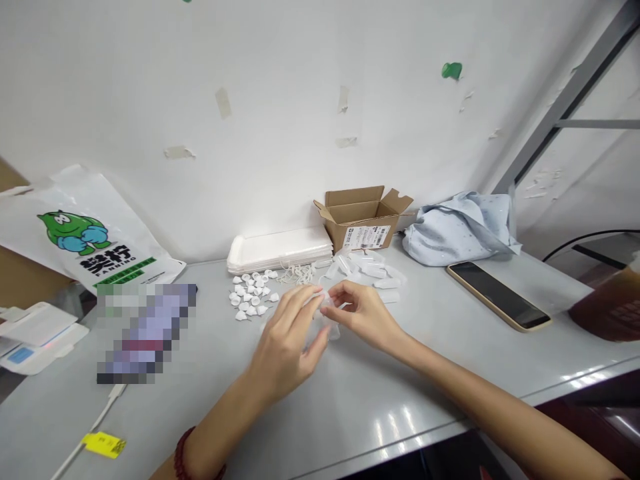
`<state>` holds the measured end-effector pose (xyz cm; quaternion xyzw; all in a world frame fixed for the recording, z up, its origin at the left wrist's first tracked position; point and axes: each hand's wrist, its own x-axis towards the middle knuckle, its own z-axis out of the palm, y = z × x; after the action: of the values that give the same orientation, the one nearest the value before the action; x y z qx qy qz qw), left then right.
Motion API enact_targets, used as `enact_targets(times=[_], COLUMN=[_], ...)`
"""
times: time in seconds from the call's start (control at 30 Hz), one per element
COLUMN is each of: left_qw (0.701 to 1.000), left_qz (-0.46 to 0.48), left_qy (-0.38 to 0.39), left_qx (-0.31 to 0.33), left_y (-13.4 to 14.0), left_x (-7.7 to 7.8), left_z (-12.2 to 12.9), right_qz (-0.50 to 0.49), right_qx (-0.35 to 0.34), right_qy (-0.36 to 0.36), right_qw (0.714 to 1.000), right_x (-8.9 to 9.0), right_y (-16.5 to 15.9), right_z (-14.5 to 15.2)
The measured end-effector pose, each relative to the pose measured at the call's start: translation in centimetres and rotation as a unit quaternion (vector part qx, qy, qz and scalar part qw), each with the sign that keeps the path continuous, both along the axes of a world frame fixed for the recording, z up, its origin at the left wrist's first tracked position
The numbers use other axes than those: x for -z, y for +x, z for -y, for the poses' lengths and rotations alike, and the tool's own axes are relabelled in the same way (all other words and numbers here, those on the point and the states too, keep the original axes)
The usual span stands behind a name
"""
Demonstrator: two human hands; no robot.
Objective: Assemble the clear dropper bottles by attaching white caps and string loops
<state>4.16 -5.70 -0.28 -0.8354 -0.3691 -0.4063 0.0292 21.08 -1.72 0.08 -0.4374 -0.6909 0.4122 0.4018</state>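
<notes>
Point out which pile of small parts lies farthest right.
The pile of translucent pieces, in front of the open brown box; the pale strings and the white caps both lie farther left.

There are two hands [285,337] [369,317] and roughly twenty caps [255,301]

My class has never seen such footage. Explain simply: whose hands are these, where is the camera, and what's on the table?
No machine here: one person works with bare hands. The picture comes from a camera on the person's head, looking forward and down. The right hand seems to pinch a small translucent piece, too covered to identify, with the left hand against it. On the grey table lie white caps, translucent plastic tubes, an open cardboard box, a blue cloth bag and a smartphone.
</notes>
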Motion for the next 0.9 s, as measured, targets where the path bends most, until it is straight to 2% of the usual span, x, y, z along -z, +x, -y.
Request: enact_targets(times=[0.23, 0.4, 0.57, 0.9], left_qw=[0.999, 1.0, 0.998, 0.987], left_qz=[-0.031, -0.023, -0.021, -0.06], left_qy=[-0.002, -0.015, -0.066, -0.147], left_qx=[0.016, 0.003, -0.001, -0.002], left_y=[0.4, 0.8, 1.3, 1.8], left_x=[1.0, 1.2, 1.6, 2.0], left_z=[-0.3, -0.4, -0.4, -0.3], right_qz=[0.012, 0.076, 0.178, 0.258], right_qx=[0.005, -0.059, -0.129, -0.151], right_qy=[-0.013, -0.004, -0.026, -0.057], right_qw=[1.0, 0.995, 0.975, 0.953], right_x=[-0.2, -0.8, -1.7, -2.2], right_y=[0.0, 1.1, 2.6, 3.3], right_z=[0.0, -0.8, -1.6, -2.2])
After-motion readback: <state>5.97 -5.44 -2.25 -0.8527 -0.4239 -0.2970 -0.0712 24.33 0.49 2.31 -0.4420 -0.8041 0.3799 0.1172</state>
